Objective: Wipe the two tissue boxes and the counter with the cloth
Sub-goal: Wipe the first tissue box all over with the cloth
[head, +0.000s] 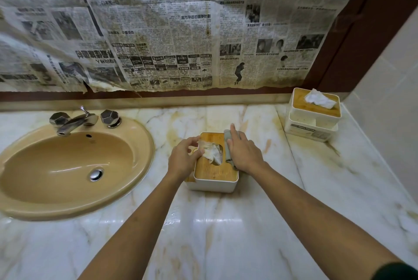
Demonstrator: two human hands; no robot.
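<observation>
A white tissue box with a bamboo lid [212, 172] stands in the middle of the marble counter [226, 234]. A crumpled white tissue [212, 152] sticks out of its slot. My left hand [183, 159] rests on the box's left edge, fingers pinching the tissue. My right hand [243, 152] presses a folded grey cloth [228, 146] flat onto the right side of the lid. A second white tissue box with a bamboo lid [313, 116] stands in the far right corner, a tissue poking out.
A tan oval sink [67, 166] with a chrome tap [74, 122] and two knobs fills the left. Stained newspaper [158, 30] covers the wall behind. A tiled side wall [384, 110] bounds the counter on the right.
</observation>
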